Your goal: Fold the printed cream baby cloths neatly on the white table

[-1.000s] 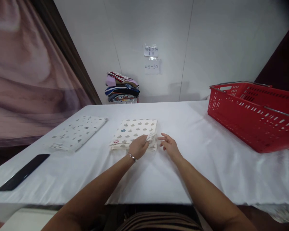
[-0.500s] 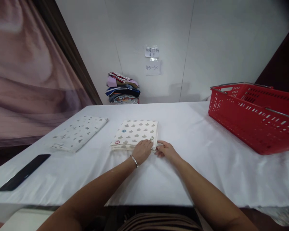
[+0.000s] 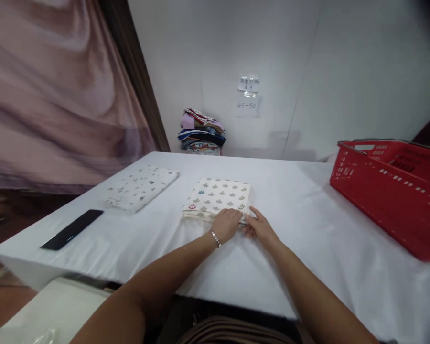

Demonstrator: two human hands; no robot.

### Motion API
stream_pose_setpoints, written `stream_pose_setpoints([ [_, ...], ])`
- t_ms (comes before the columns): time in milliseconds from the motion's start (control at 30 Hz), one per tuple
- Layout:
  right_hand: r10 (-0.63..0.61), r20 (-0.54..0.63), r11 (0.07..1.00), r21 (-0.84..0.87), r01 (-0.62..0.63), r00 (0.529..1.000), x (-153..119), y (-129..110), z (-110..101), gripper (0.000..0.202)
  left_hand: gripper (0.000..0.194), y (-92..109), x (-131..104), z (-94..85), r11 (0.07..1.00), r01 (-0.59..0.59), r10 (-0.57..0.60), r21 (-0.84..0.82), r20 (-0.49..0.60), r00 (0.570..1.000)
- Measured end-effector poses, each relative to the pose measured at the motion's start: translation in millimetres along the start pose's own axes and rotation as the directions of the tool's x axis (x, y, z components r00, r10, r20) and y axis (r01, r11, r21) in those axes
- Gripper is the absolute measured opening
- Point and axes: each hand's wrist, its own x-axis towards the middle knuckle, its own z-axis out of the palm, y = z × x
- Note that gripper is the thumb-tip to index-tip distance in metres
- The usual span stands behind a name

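The folded off-white cloth with grey motifs lay flat on the white-covered table, in front of the person; its layers showed along the near edge, with 1 blue motif, 1 red motif and 1 green motif on its top face.

The left hand, wearing a silver-coloured bracelet at the wrist, rested palm down on the near right part of the cloth; its fingers were close together, and whether they clamped any fabric could not be told. The right hand was at the near right corner; its index finger was extended, apart from the other fingers, which were curled low; the grip at the corner was too small to tell.

To the person's left lay a folded white cloth with small scattered prints; nearer the table's left end lay a flat, black, glossy rectangular object; to the right stood a red perforated plastic basket with metal handles.

Beyond the far edge was a stack of multicoloured folded fabrics; 2 handwritten paper sheets were fixed to the pale wall, the lower 1 reading 45-50; a pink curtain hung at the left.
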Motion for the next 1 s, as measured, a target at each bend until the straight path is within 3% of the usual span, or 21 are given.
stream_pose_setpoints([
  [233, 0.007, -0.043, 1.0, -0.03, -0.008, 0.999, 6, 3, 1, 0.069, 0.036, -20, -21, -2.0, 0.999, 0.032, -0.034, -0.025, -0.064, 0.997],
  [567, 0.049, -0.071, 0.978, -0.197, -0.062, 0.996, 0, -7, 0, 0.074, 0.038, -100, -77, -25.4, 0.981, 0.159, -0.175, -0.113, -0.149, 0.973],
  [700, 0.068, -0.102, 0.961, -0.261, -0.093, 0.992, -2, -13, 6, 0.078, 0.039, -128, -95, -28.7, 0.968, 0.196, -0.216, -0.158, -0.122, 0.969],
  [900, 0.047, -0.103, 0.96, -0.271, -0.074, 0.994, 1, -14, 10, 0.078, 0.039, -142, -101, -24.6, 0.923, 0.298, -0.33, -0.245, -0.1, 0.939],
  [1000, 0.042, -0.111, 0.968, -0.241, -0.068, 0.993, 3, -15, 10, 0.077, 0.043, -144, -100, -23.6, 0.919, 0.309, -0.334, -0.246, -0.064, 0.941],
])
